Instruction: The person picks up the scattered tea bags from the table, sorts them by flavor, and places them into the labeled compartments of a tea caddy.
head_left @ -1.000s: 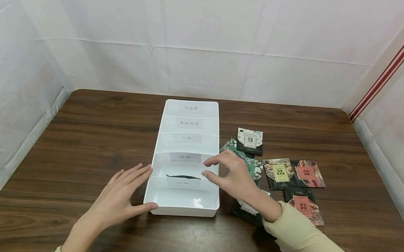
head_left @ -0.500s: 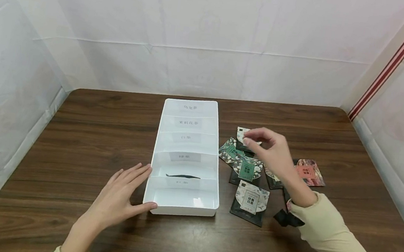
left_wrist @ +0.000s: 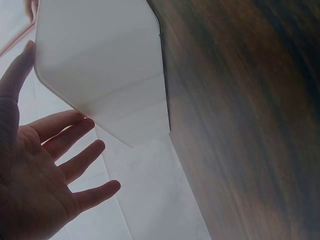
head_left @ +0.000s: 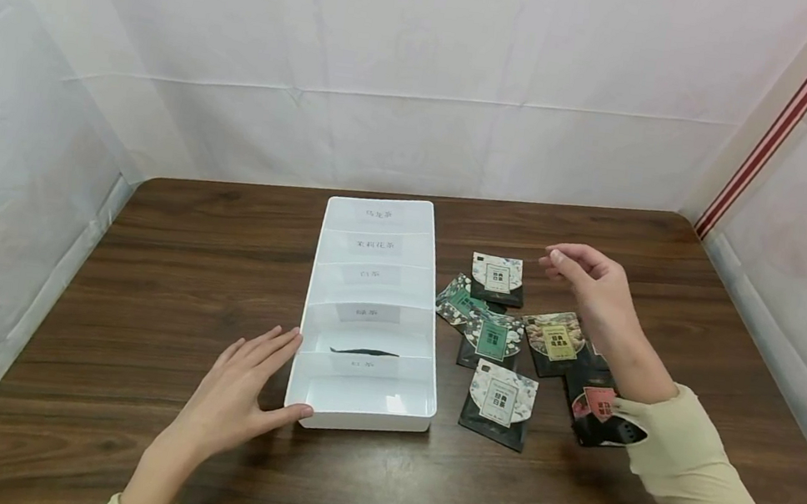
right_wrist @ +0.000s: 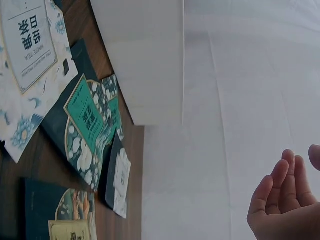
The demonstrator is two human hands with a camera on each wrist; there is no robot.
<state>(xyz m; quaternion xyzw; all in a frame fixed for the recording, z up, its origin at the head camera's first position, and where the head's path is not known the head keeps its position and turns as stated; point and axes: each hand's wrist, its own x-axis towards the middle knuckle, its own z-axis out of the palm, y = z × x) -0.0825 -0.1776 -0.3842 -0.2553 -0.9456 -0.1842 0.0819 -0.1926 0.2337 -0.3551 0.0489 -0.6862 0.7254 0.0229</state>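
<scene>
A long white divided box (head_left: 358,423) stands on the table, with labelled compartments. My left hand (head_left: 238,396) lies along its left side, fingers extended; in the left wrist view the fingertips touch the box rim (left_wrist: 75,107). My right hand (head_left: 597,301) hovers above the table's right half, fingers loosely bent, nothing visible between them. Below and left of it lie flat tea sachets: a white one (head_left: 496,280), a green one (head_left: 492,340), a nearer white one (head_left: 500,403) and a yellow-labelled one (head_left: 555,345). A red-labelled sachet (head_left: 591,410) is partly covered by the right sleeve.
Inside the second compartment from the front, a thin dark edge (head_left: 364,352) shows; what it belongs to is hidden. Another green sachet (head_left: 460,299) lies close to the box's right side. White sheeting (head_left: 409,143) rises behind the brown wooden table (head_left: 225,230).
My right hand has moved away from over the box, rightward across the sachets. Its move uncovers the green and white sachets. The left hand and box stay in place.
</scene>
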